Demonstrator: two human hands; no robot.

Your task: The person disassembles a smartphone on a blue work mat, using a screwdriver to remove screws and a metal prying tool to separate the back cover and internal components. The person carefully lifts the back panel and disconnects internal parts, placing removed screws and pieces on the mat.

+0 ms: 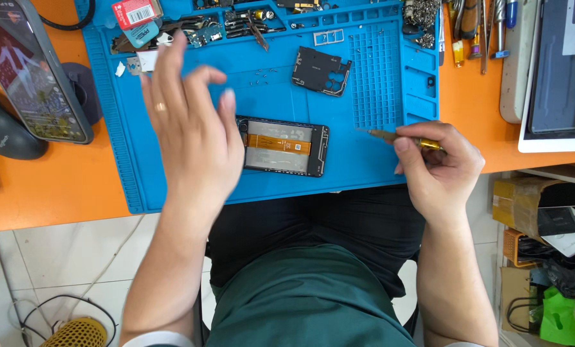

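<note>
Right hand [438, 168] nearest, clamped on a slim brass-coloured screwdriver [400, 137], tip pointing left and held over the blue mat [377, 167], just right of the opened phone [283, 146]. Left hand [194, 132] raised above the mat with fingers spread apart, holding nothing, covering the phone's left end from this view; can't tell if it touches it. Phone lies flat near the mat's front edge, back off, orange flex strip running along its middle. Judgement: to work on it cleanly, pin the phone frame with the free hand, bring the driver in upright rather than slanted, light pressure, and keep clear of that flex. Further back on the mat: a black inner cover plate [321, 70] lying apart from the phone, and a scatter of tiny screws [259, 77] loose near it, easy to sweep off with a sleeve, so better parked in the grid tray section [376, 77]. Far left on the orange tabletop [56, 186], a second phone [30, 74] with its screen lit.
</note>
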